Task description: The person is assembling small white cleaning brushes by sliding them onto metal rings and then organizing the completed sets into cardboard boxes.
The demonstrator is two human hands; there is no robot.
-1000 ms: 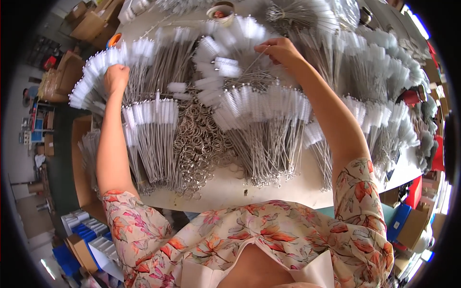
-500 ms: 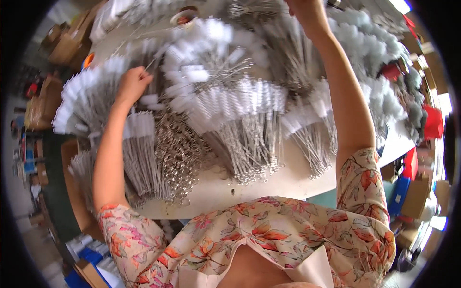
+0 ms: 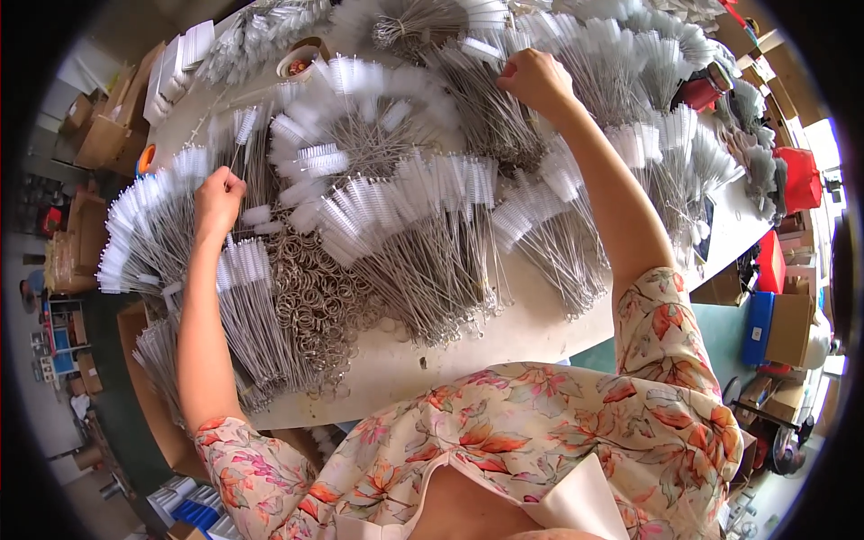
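My left hand (image 3: 220, 200) is closed on the thin wire stem of a tube brush (image 3: 244, 126), whose white bristle head points up and away. It hovers over bundles of similar brushes (image 3: 148, 216) at the left. My right hand (image 3: 537, 81) is closed over the far middle of the table, fingers bent down. At its fingertips a white-bristled brush (image 3: 481, 49) slants to the left, apparently pinched near its head. Below my left hand lies a heap of metal rings (image 3: 315, 288). Fanned brushes (image 3: 423, 234) with looped wire ends fill the middle.
A round container (image 3: 300, 63) with reddish contents stands at the far left, near an orange tape roll (image 3: 146, 159). Brush bundles (image 3: 661, 153) cover the right side. A cardboard box (image 3: 148, 387) stands below the left table edge; a red bag (image 3: 796, 178) is at the right.
My right hand has come back from the far edge toward me and left, a brush now at its fingers. My left hand has shifted slightly left and nearer. The view has turned a little.
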